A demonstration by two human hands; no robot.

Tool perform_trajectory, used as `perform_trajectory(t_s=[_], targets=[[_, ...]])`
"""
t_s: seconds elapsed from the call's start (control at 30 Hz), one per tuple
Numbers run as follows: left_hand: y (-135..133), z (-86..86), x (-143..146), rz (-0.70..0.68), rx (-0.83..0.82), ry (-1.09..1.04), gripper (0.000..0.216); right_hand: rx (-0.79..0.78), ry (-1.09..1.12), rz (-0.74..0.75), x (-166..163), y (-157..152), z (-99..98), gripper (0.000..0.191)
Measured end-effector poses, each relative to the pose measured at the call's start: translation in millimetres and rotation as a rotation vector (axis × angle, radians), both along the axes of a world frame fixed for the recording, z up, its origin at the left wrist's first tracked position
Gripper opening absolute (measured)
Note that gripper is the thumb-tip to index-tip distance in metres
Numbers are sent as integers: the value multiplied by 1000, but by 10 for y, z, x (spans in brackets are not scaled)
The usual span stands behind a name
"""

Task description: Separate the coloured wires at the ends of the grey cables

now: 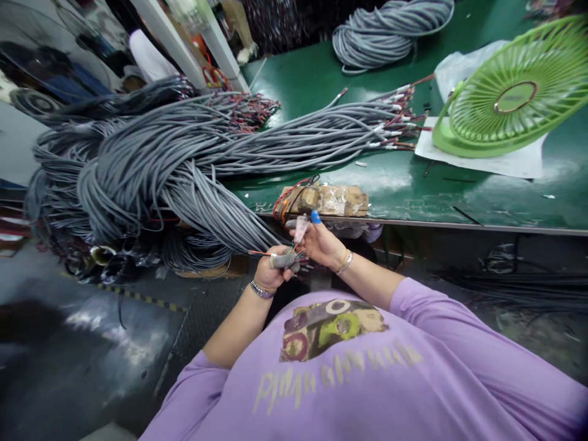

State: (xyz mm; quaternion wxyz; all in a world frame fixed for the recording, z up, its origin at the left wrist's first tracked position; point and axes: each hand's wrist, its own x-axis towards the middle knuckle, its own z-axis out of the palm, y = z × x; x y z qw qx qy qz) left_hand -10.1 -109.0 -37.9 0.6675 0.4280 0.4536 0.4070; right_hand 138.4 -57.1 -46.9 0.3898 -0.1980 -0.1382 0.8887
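My left hand (271, 269) is closed around the end of a grey cable (282, 261), where thin coloured wires stick out. Just to its right, my right hand (324, 245) has its fingers bent together at the wire ends, with a blue cover on one fingertip. A small pale pinkish piece (301, 229) shows at those fingers; its kind is unclear. A thick bundle of grey cables (225, 205) runs down from the bench to my hands. Right behind them, at the bench edge, lies a worn wooden block (342, 200) with wires beside it.
Grey cables with stripped ends (312, 138) lie across the green bench (390, 177). A green fan (509, 98) stands on white paper (519, 160) at the right. A coiled cable bundle (390, 33) sits at the back. More cables hang off the left side.
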Motion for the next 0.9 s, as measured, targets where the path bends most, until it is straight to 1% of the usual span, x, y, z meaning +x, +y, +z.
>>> perform_trajectory(t_s=[0.17, 0.23, 0.33, 0.4, 0.5, 0.57, 0.6, 0.67, 0.8, 0.83, 0.9], targets=[[-168, 91, 61, 147, 44, 108, 39, 76, -51, -11, 35, -10, -22, 46], [-224, 122, 119, 207, 87, 146, 36, 131, -89, -57, 34, -13, -37, 42], [-262, 149, 196, 281, 124, 190, 33, 237, -145, -142, 27, -28, -70, 44], [-267, 154, 220, 290, 129, 214, 32, 309, -216, -229, 32, -38, -93, 44], [-269, 146, 220, 270, 132, 256, 31, 409, -404, -390, 54, -35, -119, 44], [-275, 137, 215, 260, 135, 284, 31, 450, -496, -440, 64, -24, -126, 46], [-278, 135, 215, 254, 135, 297, 31, 456, -510, -441, 64, -19, -124, 47], [-281, 138, 222, 242, 132, 320, 30, 435, -482, -396, 52, -11, -114, 50], [-268, 178, 253, 225, 123, 340, 30, 324, -315, -195, 11, -3, -72, 55], [-261, 189, 261, 220, 117, 342, 30, 292, -266, -157, 3, -1, -60, 55], [-245, 204, 273, 210, 102, 346, 31, 233, -186, -127, -8, 5, -37, 53]])
